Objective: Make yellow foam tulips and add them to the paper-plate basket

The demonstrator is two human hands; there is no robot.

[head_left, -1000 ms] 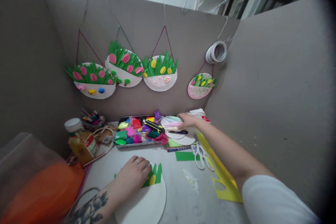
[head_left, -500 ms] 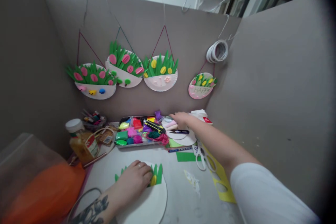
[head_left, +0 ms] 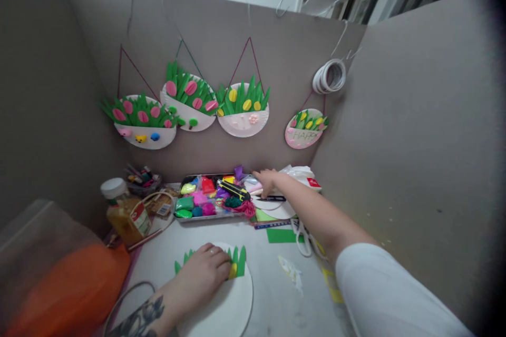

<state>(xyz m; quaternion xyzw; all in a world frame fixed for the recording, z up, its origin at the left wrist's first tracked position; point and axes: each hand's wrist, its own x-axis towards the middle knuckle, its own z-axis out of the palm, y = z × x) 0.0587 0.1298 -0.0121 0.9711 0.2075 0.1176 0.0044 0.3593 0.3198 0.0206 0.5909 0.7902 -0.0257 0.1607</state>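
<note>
A white paper plate (head_left: pixel 231 308) lies at the front of the table, with a green paper grass strip (head_left: pixel 241 263) and a yellow paper piece (head_left: pixel 233 271) along its upper part. My left hand (head_left: pixel 205 271) rests over the grass and plate, palm down, covering the middle of the strip; its fingertips are mostly hidden. Farther back, my right hand (head_left: pixel 269 180) is stretched over a pile of craft things, fingers apart and thumb pointing down, with nothing visible in its grasp. Below it lies a black pen (head_left: pixel 271 198) on white paper discs (head_left: pixel 281 212).
A tray (head_left: pixel 213 217) of coloured clay packs, yarn and a yellow-black cutter (head_left: pixel 234 189) stands at the back. White-handled scissors (head_left: pixel 303 239) lie under my right forearm. A glue bottle (head_left: pixel 125 216) and orange bag (head_left: pixel 75 289) are left. Decorated plates (head_left: pixel 243 125) hang behind.
My right hand has shifted slightly left, its thumb now lower, and the forearm covers more of the scissors and yellow paper. My left hand stays on the plate.
</note>
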